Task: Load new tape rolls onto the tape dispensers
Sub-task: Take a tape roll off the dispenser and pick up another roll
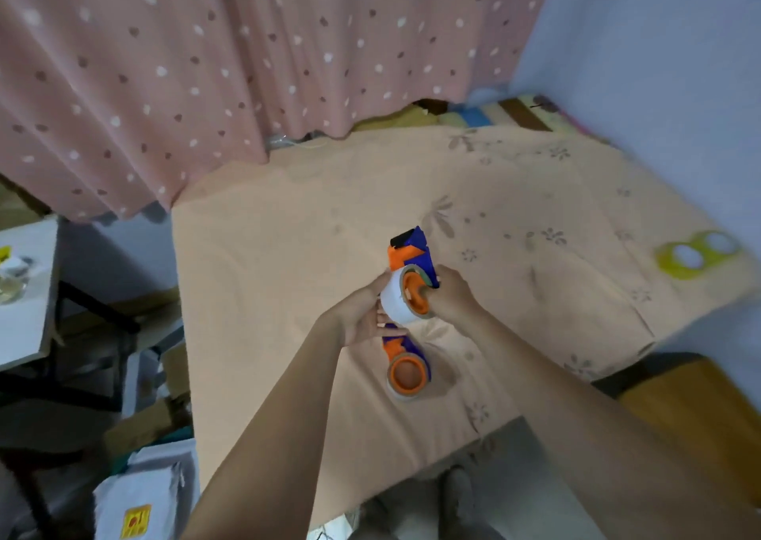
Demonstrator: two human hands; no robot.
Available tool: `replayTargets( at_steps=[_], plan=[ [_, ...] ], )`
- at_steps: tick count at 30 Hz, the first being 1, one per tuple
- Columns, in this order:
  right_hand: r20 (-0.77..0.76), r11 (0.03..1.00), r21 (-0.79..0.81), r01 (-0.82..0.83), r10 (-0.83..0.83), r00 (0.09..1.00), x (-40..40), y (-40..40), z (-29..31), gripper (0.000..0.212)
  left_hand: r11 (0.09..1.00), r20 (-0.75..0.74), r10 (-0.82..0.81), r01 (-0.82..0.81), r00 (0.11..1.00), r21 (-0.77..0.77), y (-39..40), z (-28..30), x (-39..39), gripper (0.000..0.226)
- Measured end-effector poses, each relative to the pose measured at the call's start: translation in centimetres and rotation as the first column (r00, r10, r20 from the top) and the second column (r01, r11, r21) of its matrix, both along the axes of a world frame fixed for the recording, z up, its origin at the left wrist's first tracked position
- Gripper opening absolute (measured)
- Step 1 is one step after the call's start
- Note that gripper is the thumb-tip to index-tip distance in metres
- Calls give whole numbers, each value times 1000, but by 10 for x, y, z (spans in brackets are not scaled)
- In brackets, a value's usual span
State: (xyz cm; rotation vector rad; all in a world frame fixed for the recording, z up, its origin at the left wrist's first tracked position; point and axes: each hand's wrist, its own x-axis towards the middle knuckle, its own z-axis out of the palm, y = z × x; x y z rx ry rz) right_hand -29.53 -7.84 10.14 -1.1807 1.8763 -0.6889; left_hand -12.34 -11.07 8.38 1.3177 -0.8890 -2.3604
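my left hand (357, 318) is closed around the outer wall of the white tape roll (396, 300), fingers wrapped over its left side, thumb toward the near side. the roll sits just right of that grip, with its open core facing right and slightly toward me. the roll's axis runs roughly left to right across the scene.

the held dispenser (412, 251), blue and orange, stands with its long axis running from near to far; its black cutter end points away from me and its orange hub sits inside the roll's core. i judge the roll is partly seated on the hub, not yet confirmed flush. the coming move turns on this: the roll must travel along its own axis, from my left hand toward my right, until it stops against the dispenser's side plate.

my right hand (451, 297) is closed on the dispenser body from the right, touching the roll's rim. both hands are equally near the roll; the left drives, the right braces.

just near of my hands, a second dispenser (405, 370) lies on the bed (288, 259), orange hub up, a roll apparently fitted.

far right on the bed, yellow-green rolls (696, 256) lie well apart.

no brand or writing on roll or dispensers is readable. a yellow label (136, 521) on a white package at near left is too blurred to read.
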Motion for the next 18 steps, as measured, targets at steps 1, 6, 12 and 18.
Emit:
replayTargets(
  at_steps=[1, 6, 12, 18],
  plan=[
    [4, 1000, -4, 28, -28, 1000, -14, 4, 7, 6, 1000, -15, -16, 16, 1000, -11, 2, 7, -16, 67],
    [82, 993, -14, 121, -120, 989, -92, 24, 29, 4, 998, -32, -41, 39, 999, -59, 14, 33, -102, 62],
    [100, 971, -47, 236, -231, 968, -203, 56, 44, 13, 997, -94, -12, 5, 995, -73, 40, 54, -216, 49],
    [160, 956, -104, 273, -255, 954, -303, 87, 57, 26, 995, -168, -49, 33, 985, -96, 60, 60, -320, 54]
  ],
)
